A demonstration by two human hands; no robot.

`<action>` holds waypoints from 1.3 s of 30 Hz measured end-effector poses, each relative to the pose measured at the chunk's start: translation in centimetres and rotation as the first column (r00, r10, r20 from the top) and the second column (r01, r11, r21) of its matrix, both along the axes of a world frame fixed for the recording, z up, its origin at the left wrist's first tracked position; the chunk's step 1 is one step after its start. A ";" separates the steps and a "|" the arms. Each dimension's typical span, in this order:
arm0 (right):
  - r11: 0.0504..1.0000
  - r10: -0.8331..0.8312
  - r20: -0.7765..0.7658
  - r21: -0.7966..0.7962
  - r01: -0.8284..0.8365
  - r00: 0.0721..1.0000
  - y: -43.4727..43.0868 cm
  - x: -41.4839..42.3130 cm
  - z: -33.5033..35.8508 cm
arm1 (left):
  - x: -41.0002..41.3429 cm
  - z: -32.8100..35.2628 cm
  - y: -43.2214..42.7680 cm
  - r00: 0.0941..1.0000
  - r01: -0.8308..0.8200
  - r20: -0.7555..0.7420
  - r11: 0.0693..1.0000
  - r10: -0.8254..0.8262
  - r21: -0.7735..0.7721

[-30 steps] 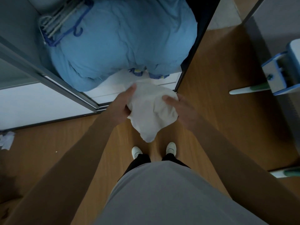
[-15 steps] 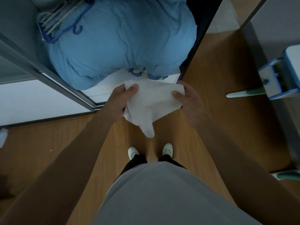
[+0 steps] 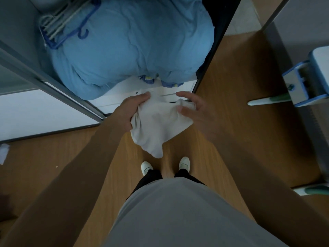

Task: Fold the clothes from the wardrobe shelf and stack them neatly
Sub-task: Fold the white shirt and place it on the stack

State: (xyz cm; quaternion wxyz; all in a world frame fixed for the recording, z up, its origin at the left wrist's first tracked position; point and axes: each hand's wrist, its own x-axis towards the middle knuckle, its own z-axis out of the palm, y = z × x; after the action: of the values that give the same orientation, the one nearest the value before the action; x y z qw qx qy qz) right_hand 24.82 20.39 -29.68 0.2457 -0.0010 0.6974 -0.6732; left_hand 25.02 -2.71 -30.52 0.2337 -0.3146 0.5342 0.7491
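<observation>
At waist height: left hand [image 3: 132, 111] grips bunched white cloth [image 3: 156, 125]; right hand [image 3: 195, 111] spread, thumb touching its corner. Two shoes [image 3: 146, 167] on floor [image 3: 231, 104]. Right: blue-white frame [image 3: 302, 82], cut off, unidentifiable. Beyond: one blue bedding [image 3: 133, 45] mass crowds shelf [image 3: 178, 86]; hangers [image 3: 67, 24] bundled, count unclear.

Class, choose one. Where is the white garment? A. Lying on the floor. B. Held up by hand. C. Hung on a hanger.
B: the left hand grips the white garment at its top edge, and its tip hangs above the floor.
</observation>
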 end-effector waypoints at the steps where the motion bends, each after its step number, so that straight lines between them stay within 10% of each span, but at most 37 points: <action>1: 0.999 -0.049 0.016 -0.019 0.050 0.999 -0.2 0.0 0.0 | 0.0 0.0 -0.1 1.000 0.022 -0.010 1.000 -0.022 0.012; 12: 0.967 -0.163 0.068 0.207 0.146 0.984 0.5 -1.3 0.4 | 0.4 0.3 0.2 0.876 0.322 -0.186 0.826 -0.445 -0.463; 16: 0.960 -0.205 0.098 0.214 0.181 0.974 0.6 -1.5 0.8 | 0.3 0.8 0.6 0.756 0.432 -0.120 0.628 -0.644 -0.648; 39: 0.915 -0.156 0.044 0.382 0.127 0.987 -0.6 -2.3 1.3 | 1.1 -0.7 -1.4 0.865 0.061 -0.235 0.558 -0.444 -0.827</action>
State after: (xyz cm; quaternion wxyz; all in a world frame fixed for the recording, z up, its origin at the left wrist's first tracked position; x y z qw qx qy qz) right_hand 22.53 19.77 -28.37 0.2172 0.1213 0.8027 -0.5420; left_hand 26.14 -4.07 -31.22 0.0557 -0.1342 0.8882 0.4359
